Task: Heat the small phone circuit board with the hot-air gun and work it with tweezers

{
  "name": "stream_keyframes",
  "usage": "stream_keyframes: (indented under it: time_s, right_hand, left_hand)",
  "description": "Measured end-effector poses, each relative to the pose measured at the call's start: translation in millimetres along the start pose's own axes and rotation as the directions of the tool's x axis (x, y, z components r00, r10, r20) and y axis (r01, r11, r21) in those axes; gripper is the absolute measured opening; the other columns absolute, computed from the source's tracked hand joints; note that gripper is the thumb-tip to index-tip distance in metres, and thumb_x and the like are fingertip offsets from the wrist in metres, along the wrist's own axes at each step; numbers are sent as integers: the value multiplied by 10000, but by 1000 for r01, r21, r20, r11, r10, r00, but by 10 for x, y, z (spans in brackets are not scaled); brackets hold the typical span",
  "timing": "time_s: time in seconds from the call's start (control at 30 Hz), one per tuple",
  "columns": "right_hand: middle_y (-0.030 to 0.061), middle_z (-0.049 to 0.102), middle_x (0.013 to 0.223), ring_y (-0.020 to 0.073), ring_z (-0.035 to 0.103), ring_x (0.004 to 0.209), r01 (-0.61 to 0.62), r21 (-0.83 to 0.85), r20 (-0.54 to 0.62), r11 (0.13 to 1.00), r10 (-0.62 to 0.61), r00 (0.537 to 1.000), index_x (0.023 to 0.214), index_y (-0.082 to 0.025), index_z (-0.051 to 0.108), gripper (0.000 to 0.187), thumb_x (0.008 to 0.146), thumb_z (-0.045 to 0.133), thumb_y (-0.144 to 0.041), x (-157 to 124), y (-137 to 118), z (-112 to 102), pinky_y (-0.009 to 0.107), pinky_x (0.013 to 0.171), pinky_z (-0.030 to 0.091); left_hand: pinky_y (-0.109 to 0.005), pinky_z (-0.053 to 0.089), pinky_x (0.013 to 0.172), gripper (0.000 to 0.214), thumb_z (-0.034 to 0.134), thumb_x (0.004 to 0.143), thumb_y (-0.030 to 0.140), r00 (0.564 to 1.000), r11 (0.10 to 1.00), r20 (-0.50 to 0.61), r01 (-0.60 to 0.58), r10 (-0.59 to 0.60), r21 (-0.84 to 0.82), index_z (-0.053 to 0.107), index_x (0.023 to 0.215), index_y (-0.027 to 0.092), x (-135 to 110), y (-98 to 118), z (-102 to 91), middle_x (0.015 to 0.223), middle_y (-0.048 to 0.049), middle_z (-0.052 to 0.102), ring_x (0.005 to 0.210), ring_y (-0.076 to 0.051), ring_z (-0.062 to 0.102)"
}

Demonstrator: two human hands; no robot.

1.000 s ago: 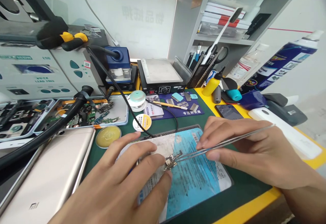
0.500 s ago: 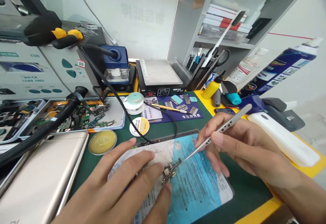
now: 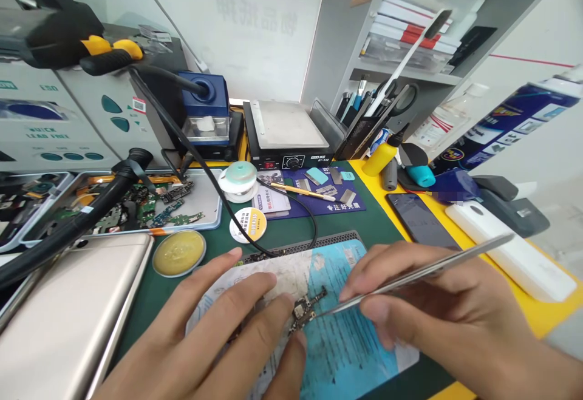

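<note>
My left hand [image 3: 228, 327] spreads its fingers over a blue-and-white printed sheet [image 3: 350, 345], with thumb and index finger steadying a small phone circuit board [image 3: 303, 310]. Part of the board is covered by those fingers. In my right hand [image 3: 423, 303] is a pair of metal tweezers [image 3: 423, 274], pinched between thumb and fingers. The tweezer tip reaches the board's right edge; whether it touches cannot be made out.
Trays of boards [image 3: 209, 206], a tin of yellowish paste [image 3: 179, 253] and a pale phone shell [image 3: 77, 303] lie at left. A black cable [image 3: 214, 187] crosses the mat. Behind stands a heating plate [image 3: 289, 124]; at right are a dark phone [image 3: 419, 218] and a white case [image 3: 510, 248].
My right hand has moved down and rightward, and the tweezers lie flatter. Their tip has shifted from the board's upper end to its lower right edge. My left hand stays nearly still.
</note>
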State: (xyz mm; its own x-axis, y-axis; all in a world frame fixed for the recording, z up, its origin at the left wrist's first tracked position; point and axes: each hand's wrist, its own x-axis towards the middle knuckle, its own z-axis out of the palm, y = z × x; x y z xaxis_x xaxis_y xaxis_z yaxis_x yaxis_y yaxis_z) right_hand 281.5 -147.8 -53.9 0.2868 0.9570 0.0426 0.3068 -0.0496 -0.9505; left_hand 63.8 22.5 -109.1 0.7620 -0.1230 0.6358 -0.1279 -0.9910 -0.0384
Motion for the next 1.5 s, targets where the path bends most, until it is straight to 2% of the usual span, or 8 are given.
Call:
stream_keyframes:
  time_s: [0.17, 0.27, 0.47, 0.67, 0.77, 0.93, 1.17, 1.5]
  right_hand:
    - [29, 672, 816, 83, 580, 545, -71, 184, 22, 980, 68, 997, 978, -246, 759, 46, 970, 715, -235, 25, 72, 87, 181, 478, 491]
    - [23, 651, 776, 90, 541, 551, -59, 160, 32, 985, 54, 998, 985, -250, 754, 61, 984, 694, -237, 19, 78, 86, 193, 480, 451]
    - [50, 685, 887, 98, 547, 575, -47, 115, 36, 992, 43, 998, 987, -236, 755, 57, 977, 700, -227, -3, 99, 64, 216, 484, 442]
    - [42, 673, 870, 103, 543, 579, -54, 130, 40, 990, 49, 998, 994, -240, 750, 62, 987, 688, -240, 6, 99, 80, 223, 485, 431]
    - [39, 672, 865, 103, 546, 590, -51, 126, 34, 991, 47, 998, 990, -244, 751, 64, 989, 687, -237, 9, 96, 87, 219, 491, 436]
    - [45, 681, 902, 101, 554, 598, -42, 113, 36, 993, 38, 999, 1003, -237, 756, 68, 982, 694, -216, 1, 107, 84, 219, 495, 450]
    - [52, 703, 968, 100, 574, 626, -25, 95, 33, 995, 22, 999, 1013, -241, 764, 94, 977, 694, -190, 2, 103, 68, 213, 518, 489]
    - [56, 694, 915, 112, 565, 633, -43, 86, 48, 995, 39, 998, 1013, -221, 755, 77, 986, 684, -207, -19, 100, 67, 222, 522, 481]
  left_hand:
    - [-441, 232, 1335, 177, 753, 872, 280, 1000, 1000, -14, 8, -8, -5, 740, 1048, 284, 11, 18, -5, 1190, 18, 679, 1200, -229, 560]
    - [-439, 251, 1327, 150, 744, 876, 273, 1000, 1000, -28, 13, -13, -6, 740, 1026, 281, 5, 24, 1, 1182, 17, 680, 1200, -228, 563]
    - [-434, 246, 1342, 165, 752, 867, 281, 1000, 1000, -24, 18, -17, 18, 742, 1031, 293, -16, 37, 3, 1173, 30, 691, 1198, -211, 585]
    - [-577, 482, 1215, 250, 668, 872, 311, 998, 998, 35, 52, -51, -24, 713, 1111, 256, 38, 56, 4, 1135, -39, 707, 1213, -268, 636]
    - [-594, 505, 1194, 275, 647, 868, 314, 996, 995, 67, 68, -64, -66, 702, 1128, 243, 64, 55, 11, 1147, -56, 707, 1241, -288, 631]
    - [-587, 488, 1203, 259, 650, 876, 304, 997, 996, 49, 67, -65, -56, 710, 1121, 243, 26, 62, 24, 1138, -48, 708, 1221, -277, 631]
    - [-448, 252, 1332, 158, 729, 883, 268, 1000, 1000, -22, 19, -19, 7, 743, 1040, 286, -14, 35, 30, 1169, 24, 694, 1189, -218, 583]
    - [-459, 242, 1328, 133, 701, 900, 246, 1000, 1000, -23, 11, -11, -2, 736, 1027, 269, -16, 29, 24, 1144, 10, 688, 1183, -233, 566]
